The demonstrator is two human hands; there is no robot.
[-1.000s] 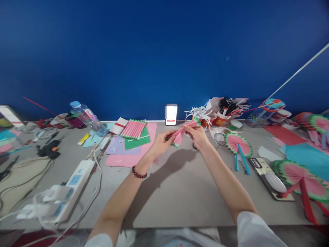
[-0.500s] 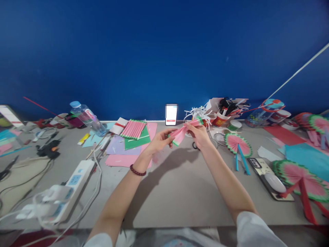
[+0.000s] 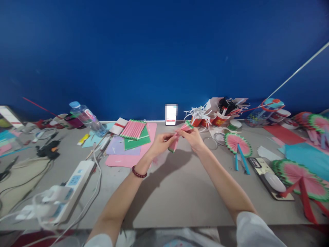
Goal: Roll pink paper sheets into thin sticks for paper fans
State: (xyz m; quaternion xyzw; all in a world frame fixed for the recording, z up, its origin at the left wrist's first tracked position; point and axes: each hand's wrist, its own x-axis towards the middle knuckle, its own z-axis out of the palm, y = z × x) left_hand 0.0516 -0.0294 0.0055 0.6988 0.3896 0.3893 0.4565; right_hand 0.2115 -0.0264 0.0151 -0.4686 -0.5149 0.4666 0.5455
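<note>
Between my hands, above the grey table, is a pleated strip of pink paper [image 3: 173, 145] with green edges, pinched narrow at its middle. My left hand [image 3: 161, 144] grips it from the left, thumb and fingers closed near the middle. From the other side my right hand [image 3: 191, 138] pinches it, with one green-edged end sticking up beyond the fingers. Part of the paper is hidden behind the fingers. Behind the hands a phone [image 3: 171, 115] with a lit screen leans upright against the blue wall.
Left lie a pleated pink sheet [image 3: 133, 129], flat coloured papers [image 3: 123, 145], a tilted bottle [image 3: 88, 118] and a power strip [image 3: 74, 187] with cables. Right are finished paper fans [image 3: 238, 144], cups of tools [image 3: 221, 119], a phone [image 3: 259, 168] with a white mouse [image 3: 275, 181] on it.
Both hands have drawn closer together and slightly down. The pleated paper is gathered narrower, its lower end now pointing more steeply downward.
</note>
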